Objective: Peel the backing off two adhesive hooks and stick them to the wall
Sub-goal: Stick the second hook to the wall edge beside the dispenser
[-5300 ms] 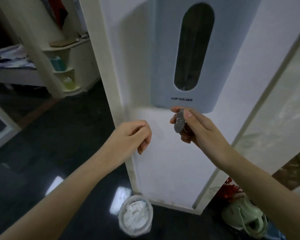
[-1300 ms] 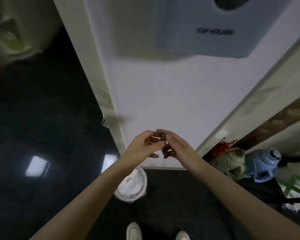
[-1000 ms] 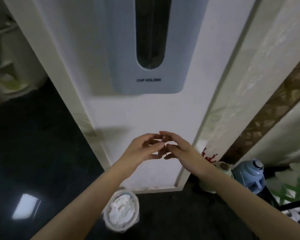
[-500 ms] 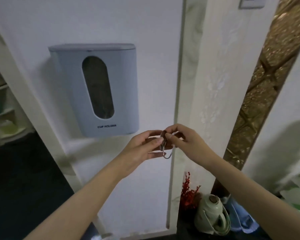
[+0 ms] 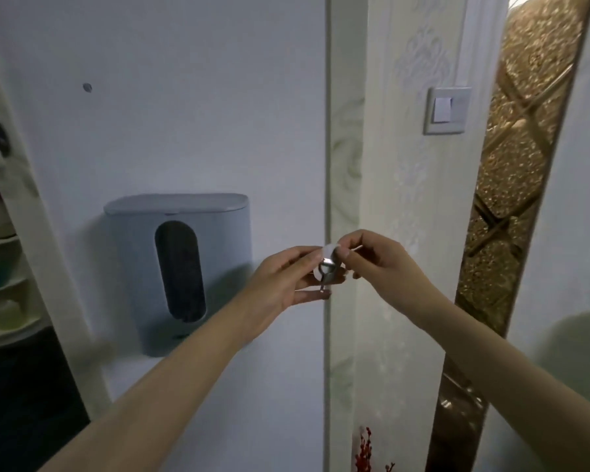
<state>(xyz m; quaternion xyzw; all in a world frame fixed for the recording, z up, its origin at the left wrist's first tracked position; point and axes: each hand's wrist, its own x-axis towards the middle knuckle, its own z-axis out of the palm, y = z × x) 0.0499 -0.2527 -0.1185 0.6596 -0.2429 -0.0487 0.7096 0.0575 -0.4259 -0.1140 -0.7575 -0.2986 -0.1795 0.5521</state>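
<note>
Both hands meet before the right edge of the wall [image 5: 184,114]: left hand [image 5: 280,284] pinches the adhesive hook [image 5: 326,271], right hand [image 5: 378,260] pinches its backing [image 5: 331,248]. Pulled unevenly, the backing may tear, or the adhesive may catch a finger.

At centre I see a shiny silver metal adhesive hook [image 5: 325,269], with its white round backing film [image 5: 329,249] at 12 o'clock of it. The smooth painted wall [image 5: 184,97] behind is plain white. At 9 o'clock, a pale blue-grey plastic cup holder box [image 5: 225,267] has a dark oval window. Right of centre, a cream wallpaper strip [image 5: 406,172] shows faint embossed scrolls. At 2 o'clock is a white square light switch [image 5: 446,110]. At 3 o'clock, a glittering gold trim strip [image 5: 511,199] carries a diamond lattice. At 6 o'clock there is a red sprig [image 5: 365,451].
</note>
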